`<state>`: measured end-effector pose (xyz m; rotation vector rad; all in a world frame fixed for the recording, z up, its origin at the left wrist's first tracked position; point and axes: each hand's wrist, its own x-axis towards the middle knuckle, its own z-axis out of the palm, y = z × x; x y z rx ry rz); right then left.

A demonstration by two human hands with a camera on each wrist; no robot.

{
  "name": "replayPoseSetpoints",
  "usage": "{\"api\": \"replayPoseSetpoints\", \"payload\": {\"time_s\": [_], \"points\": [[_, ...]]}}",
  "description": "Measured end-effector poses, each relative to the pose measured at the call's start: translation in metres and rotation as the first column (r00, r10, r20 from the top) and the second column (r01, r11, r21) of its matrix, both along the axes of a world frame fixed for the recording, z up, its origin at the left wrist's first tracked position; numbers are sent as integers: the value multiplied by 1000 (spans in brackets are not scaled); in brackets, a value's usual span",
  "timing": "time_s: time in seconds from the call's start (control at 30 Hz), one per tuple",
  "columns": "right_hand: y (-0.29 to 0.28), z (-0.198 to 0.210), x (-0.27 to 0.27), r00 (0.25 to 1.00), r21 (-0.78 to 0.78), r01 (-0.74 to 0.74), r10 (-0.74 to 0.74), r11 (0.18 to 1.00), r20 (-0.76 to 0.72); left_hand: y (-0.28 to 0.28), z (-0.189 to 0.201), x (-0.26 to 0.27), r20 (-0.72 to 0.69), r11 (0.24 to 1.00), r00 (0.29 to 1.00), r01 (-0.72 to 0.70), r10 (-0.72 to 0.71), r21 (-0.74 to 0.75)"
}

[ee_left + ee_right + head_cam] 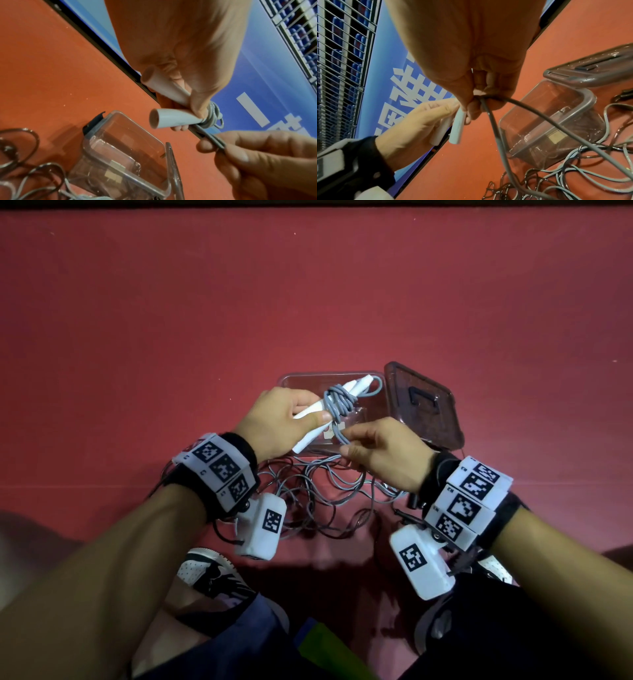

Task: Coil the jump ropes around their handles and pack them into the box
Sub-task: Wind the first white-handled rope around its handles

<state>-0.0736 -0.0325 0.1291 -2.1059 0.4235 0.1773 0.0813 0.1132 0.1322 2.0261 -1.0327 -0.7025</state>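
**Inspector:** Nearest the head camera: 2 bare forearms, each with a black wrist strap carrying white marker blocks. Below them, black-and-white sneakers [215, 571] on the red floor [308, 285]. Report the hands.

**Assistant:** Left hand [274, 422] is clamped round 2 white plastic jump-rope handles [310, 414], held side by side above the box. Thumb presses across them, fingers curl underneath. Several turns of grey rubber cord [337, 402] sit wrapped round the middle of the pair.

**Inspector:** And the right?

**Assistant:** Right hand [383, 453] pinches the same grey cord between thumb and fingertips [236, 154], just beside the handles. In the left wrist view the cord runs taut from the coil to that pinch. In the right wrist view it drops from the pinch towards the floor.

**Inspector:** Location of the container?

**Assistant:** Clear rectangular plastic box [291, 380] stands open on the floor, directly under the hands. I cannot tell whether any rope is packed in it. Its dark translucent lid with recessed handle [424, 405] lies just beside it, on the person's right.

**Inspector:** Remaining rope?

**Assistant:** Loose tangle of grey and dark cords [318, 498] lies on the floor between the box and the person's feet, uncoiled.
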Motion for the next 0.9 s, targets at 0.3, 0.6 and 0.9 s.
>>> {"api": "replayPoseSetpoints", "payload": {"time_s": [0.3,0.6,0.9], "points": [[0,7,2,998,-75,-42,37,996,-58,-1,-1,-3,393,974,909,55,-140,220],[-8,8,5,998,7,41,-42,999,44,-2,2,-17,429,870,810,187,-400,457],[-9,8,4,999,14,27,-27,1000,26,-1,3,-18,243,772,815,339,-526,537]]}}
